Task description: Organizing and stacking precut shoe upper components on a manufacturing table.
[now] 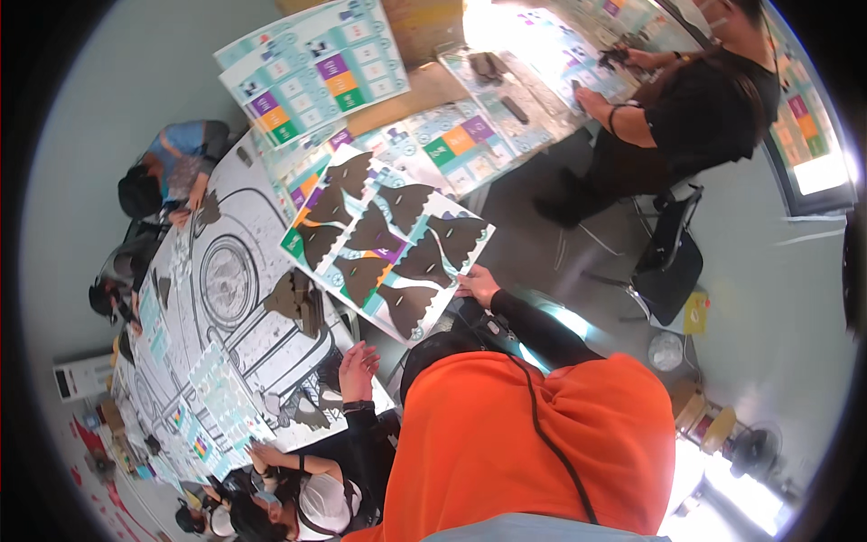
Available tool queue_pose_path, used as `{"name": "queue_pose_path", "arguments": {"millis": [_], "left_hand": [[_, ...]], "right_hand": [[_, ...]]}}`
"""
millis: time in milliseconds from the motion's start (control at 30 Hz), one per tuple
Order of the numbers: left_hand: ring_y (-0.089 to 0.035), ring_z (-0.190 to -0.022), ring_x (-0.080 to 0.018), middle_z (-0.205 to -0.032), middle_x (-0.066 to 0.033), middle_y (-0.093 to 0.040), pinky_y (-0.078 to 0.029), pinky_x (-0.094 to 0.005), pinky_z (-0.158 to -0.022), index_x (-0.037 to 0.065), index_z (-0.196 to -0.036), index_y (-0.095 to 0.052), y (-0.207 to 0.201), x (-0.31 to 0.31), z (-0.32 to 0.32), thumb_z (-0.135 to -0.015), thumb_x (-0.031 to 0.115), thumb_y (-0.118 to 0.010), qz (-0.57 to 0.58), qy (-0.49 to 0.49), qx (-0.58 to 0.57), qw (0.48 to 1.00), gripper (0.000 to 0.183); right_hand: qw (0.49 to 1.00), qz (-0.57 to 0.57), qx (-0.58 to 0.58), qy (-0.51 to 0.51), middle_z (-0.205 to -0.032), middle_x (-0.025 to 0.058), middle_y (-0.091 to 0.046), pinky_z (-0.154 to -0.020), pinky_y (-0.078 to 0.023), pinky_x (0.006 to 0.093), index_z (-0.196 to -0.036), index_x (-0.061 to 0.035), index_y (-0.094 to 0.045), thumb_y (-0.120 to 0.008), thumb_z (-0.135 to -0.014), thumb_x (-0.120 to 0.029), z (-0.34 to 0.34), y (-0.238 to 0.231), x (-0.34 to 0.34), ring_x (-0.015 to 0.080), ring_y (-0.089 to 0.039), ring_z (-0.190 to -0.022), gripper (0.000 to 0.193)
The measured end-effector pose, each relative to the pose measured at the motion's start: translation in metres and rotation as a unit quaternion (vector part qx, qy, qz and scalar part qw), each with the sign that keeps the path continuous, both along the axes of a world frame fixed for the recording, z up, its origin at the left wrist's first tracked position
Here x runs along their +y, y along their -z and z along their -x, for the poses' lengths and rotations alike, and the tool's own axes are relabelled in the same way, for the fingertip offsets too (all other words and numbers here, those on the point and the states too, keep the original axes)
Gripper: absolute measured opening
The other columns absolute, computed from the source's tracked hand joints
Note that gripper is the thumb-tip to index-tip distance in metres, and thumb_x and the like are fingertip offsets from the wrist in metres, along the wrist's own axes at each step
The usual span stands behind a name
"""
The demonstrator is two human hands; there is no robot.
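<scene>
The person's right hand (477, 285) is resting at the near edge of a large printed card sheet with coloured squares (452, 246). The sheet is lying slanted across the corner of the long table covered with a grey line-drawing print (194, 298). At this tilt and size I cannot tell whether the fingers are pinching the sheet's rim or only pressing on it. The left hand (357, 366) is hovering well apart from the sheet, over the table's near edge, fingers spread wide and holding nothing.

The laying-out is looking well advanced. Dark brown fan-shaped cut-outs (372, 230) are covering most of the sheet in rows, roughly nine of them, with only narrow strips of the coloured print showing between. Just beside the sheet's left corner, a small pile of the same dark brown pieces (302, 303) is sitting on the table, so some sorting or placing seems to be left.

Beyond, a person in a black shirt (695, 108) is working at another table spread with similar sheets, and several seated people (176, 172) are bending over the long table's far side.
</scene>
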State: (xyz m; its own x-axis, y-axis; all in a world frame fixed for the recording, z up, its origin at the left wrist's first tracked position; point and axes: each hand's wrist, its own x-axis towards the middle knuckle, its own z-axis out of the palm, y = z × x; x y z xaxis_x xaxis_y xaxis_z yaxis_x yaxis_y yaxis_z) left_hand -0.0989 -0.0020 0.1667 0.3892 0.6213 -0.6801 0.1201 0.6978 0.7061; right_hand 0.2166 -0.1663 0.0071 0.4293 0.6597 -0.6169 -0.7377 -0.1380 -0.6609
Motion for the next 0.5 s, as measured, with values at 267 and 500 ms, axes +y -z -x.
{"name": "queue_pose_path", "arguments": {"millis": [267,500], "left_hand": [[-0.064,-0.084,-0.0192,-0.101,-0.0096,-0.065,-0.050,-0.0294,-0.072,0.004,-0.118,-0.056,0.001,0.000,-0.030,-0.097,0.016,-0.052,0.017,0.039,-0.021,0.999,0.025],[-0.064,-0.084,-0.0192,-0.100,-0.0099,-0.066,-0.050,-0.0296,-0.072,0.004,-0.117,-0.056,0.003,0.009,-0.069,-0.097,0.016,-0.052,0.011,0.050,-0.039,0.998,0.024]], "right_hand": [[0.996,-0.015,-0.029,0.084,-0.095,0.0086,-0.062,-0.073,-0.059,0.0341,-0.105,-0.0009,-0.056,-0.057,-0.092,-0.007,-0.052,-0.017,-0.038,0.0203,-0.066,-0.082,0.014],[0.985,-0.024,-0.069,0.156,-0.094,0.0105,-0.062,-0.073,-0.060,0.0341,-0.103,0.0001,-0.055,-0.058,-0.093,-0.007,-0.127,-0.004,-0.063,0.0214,-0.066,-0.082,0.012]]}}
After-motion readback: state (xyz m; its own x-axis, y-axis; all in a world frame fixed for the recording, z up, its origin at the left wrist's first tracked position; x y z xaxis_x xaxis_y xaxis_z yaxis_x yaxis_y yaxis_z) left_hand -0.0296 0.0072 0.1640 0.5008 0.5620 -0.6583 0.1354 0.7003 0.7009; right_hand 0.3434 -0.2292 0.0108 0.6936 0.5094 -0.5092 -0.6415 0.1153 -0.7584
